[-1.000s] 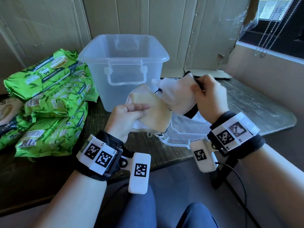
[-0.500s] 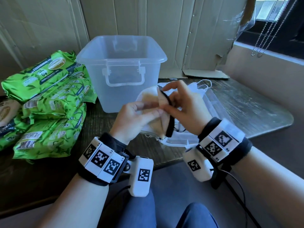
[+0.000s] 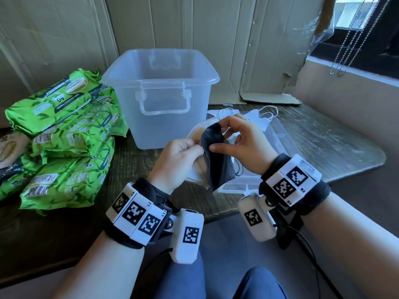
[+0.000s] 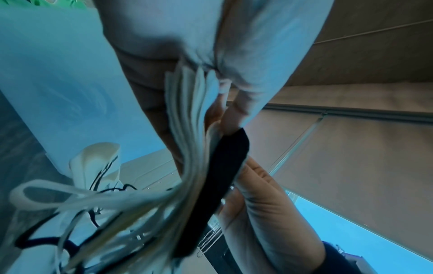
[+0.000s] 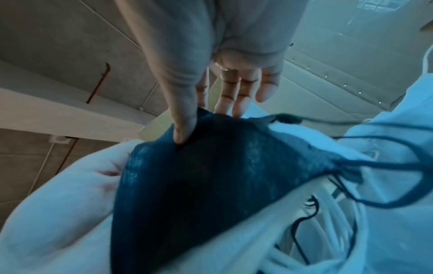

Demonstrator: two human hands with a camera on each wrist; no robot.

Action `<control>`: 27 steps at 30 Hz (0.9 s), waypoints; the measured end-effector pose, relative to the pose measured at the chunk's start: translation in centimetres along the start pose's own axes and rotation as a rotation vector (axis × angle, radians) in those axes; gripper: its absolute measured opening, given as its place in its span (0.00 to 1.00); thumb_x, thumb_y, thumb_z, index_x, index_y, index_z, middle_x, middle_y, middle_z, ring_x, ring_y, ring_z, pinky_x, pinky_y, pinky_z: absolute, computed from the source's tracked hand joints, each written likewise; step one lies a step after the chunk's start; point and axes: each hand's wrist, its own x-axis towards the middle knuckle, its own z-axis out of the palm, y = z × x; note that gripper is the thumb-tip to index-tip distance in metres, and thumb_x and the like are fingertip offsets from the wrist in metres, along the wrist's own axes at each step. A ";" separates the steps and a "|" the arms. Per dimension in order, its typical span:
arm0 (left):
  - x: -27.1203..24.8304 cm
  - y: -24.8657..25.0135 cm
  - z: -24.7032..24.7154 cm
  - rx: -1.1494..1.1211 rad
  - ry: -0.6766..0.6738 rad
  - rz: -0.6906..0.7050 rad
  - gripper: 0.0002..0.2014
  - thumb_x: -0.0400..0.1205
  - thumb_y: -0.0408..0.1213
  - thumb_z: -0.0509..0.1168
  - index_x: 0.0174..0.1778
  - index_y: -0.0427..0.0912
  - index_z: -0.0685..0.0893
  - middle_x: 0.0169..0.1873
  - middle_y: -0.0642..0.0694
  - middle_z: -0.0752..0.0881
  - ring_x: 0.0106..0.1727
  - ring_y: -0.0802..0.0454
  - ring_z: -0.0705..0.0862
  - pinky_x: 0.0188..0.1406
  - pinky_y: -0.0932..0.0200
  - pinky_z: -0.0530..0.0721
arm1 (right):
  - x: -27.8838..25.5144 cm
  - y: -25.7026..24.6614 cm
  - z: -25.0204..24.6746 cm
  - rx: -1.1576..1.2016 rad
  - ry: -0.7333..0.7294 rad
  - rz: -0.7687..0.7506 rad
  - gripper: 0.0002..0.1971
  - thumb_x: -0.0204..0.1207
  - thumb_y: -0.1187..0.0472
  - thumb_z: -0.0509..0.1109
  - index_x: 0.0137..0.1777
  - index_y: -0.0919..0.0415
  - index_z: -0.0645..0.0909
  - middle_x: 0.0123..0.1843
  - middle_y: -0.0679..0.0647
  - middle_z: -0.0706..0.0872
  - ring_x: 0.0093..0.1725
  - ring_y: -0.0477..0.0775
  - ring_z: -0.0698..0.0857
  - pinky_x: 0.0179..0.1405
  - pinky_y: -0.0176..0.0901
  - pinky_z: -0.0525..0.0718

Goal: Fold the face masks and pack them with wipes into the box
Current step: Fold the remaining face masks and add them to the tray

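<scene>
My left hand (image 3: 194, 148) grips a stack of folded beige and white masks (image 3: 194, 175) upright above the table's front edge. A black mask (image 3: 218, 167) lies against the right side of that stack. My right hand (image 3: 218, 138) pinches its upper edge, thumb on the near face and fingers behind. In the right wrist view the thumb (image 5: 182, 133) presses the black mask (image 5: 199, 185). The left wrist view shows the layered stack (image 4: 187, 129) edge-on beside the black mask (image 4: 218, 185), ear loops dangling. The clear plastic box (image 3: 159, 79) stands open behind my hands.
Several green packs of wipes (image 3: 69, 130) are piled at the left of the dark table. Loose white masks (image 3: 257, 117) lie on the clear lid (image 3: 282, 143) to the right of the box. Cardboard panels line the back wall, and a window ledge runs along the right.
My right hand brought its mask leftward from beside the stack onto it. The black mask now lies against the stack, and the right fingers have shifted to pinch its top edge.
</scene>
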 end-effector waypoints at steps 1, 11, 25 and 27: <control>-0.1 0.1 0.0 -0.023 0.037 -0.015 0.10 0.79 0.34 0.64 0.31 0.38 0.78 0.29 0.45 0.77 0.29 0.62 0.75 0.36 0.68 0.73 | 0.0 -0.1 -0.1 -0.016 0.010 -0.014 0.19 0.61 0.65 0.81 0.37 0.44 0.75 0.41 0.42 0.74 0.40 0.41 0.76 0.38 0.24 0.70; 0.5 -0.8 -0.4 0.069 -0.036 0.034 0.07 0.80 0.31 0.67 0.44 0.31 0.88 0.50 0.39 0.90 0.50 0.54 0.85 0.60 0.56 0.80 | -0.3 -0.2 -0.3 -0.013 0.176 -0.101 0.19 0.59 0.65 0.82 0.31 0.43 0.75 0.35 0.40 0.78 0.35 0.36 0.78 0.38 0.26 0.72; 0.5 -0.9 -0.8 0.110 0.117 0.332 0.22 0.73 0.23 0.72 0.44 0.58 0.77 0.43 0.67 0.82 0.52 0.69 0.79 0.60 0.70 0.73 | -0.4 -0.5 -0.5 -0.027 0.178 -0.198 0.18 0.60 0.60 0.77 0.26 0.40 0.70 0.33 0.40 0.82 0.35 0.39 0.78 0.39 0.36 0.74; 0.5 -0.8 -0.8 0.129 0.099 0.317 0.19 0.73 0.24 0.72 0.40 0.58 0.80 0.37 0.70 0.85 0.46 0.74 0.80 0.53 0.76 0.72 | -0.3 -0.6 -0.4 0.006 0.087 -0.130 0.17 0.64 0.62 0.74 0.28 0.44 0.69 0.33 0.38 0.81 0.34 0.37 0.78 0.38 0.37 0.74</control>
